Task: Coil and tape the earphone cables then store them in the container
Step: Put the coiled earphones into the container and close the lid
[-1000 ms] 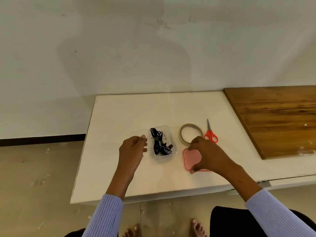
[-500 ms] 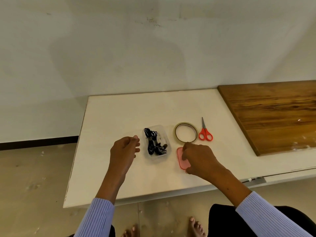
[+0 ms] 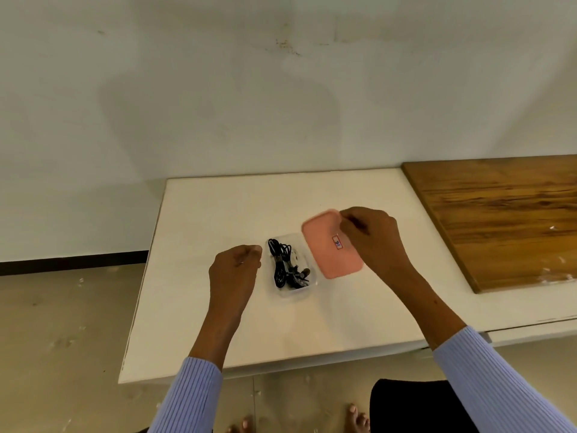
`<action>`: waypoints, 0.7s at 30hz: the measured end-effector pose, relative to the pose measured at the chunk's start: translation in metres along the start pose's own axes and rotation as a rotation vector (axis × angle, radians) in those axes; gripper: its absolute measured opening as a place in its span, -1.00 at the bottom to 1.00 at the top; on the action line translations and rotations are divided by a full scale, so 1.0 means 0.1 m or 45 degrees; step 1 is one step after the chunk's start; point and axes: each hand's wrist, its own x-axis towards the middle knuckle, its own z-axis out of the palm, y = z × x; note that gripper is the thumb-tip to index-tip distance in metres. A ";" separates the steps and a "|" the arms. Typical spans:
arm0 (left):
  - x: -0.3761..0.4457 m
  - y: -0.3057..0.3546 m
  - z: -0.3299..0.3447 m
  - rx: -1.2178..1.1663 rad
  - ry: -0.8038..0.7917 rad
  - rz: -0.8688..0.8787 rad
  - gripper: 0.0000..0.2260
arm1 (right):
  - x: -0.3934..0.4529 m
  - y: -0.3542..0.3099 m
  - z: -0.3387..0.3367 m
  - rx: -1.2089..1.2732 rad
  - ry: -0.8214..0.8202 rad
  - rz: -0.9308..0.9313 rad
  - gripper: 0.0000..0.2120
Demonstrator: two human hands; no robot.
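A small clear plastic container (image 3: 309, 287) stands on the white table (image 3: 218, 207), with black coiled earphone cables (image 3: 285, 265) inside it. My right hand (image 3: 371, 239) holds a pink lid (image 3: 331, 245) by its far right edge, tilted in the air just right of the container and overlapping its right rim. My left hand (image 3: 235, 270) hovers at the container's left side with fingers loosely curled and nothing in it. The tape roll and the scissors are hidden behind the lid and my right hand.
A brown wooden board (image 3: 499, 220) covers the table's right part. A white wall rises behind the table. The floor (image 3: 62, 323) lies to the left and in front, with my bare feet below the near table edge.
My right hand has lifted the pink lid off the table and brought it up beside the container. The left hand has stayed by the container's left side. The camera view has shifted.
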 end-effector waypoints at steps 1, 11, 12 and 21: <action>0.02 0.00 0.01 0.002 0.007 -0.001 -0.85 | 0.05 0.00 0.05 0.143 0.013 0.082 -0.80; 0.05 -0.03 0.16 0.108 -0.033 0.016 -0.86 | 0.20 -0.01 0.72 0.423 0.044 0.293 -0.94; 0.05 -0.04 0.18 0.118 -0.042 0.023 -0.84 | 0.17 -0.02 0.75 0.322 0.069 0.212 -0.94; 0.07 -0.09 0.17 0.196 0.005 0.088 -0.49 | 0.09 0.07 0.79 0.044 -0.042 0.179 -0.84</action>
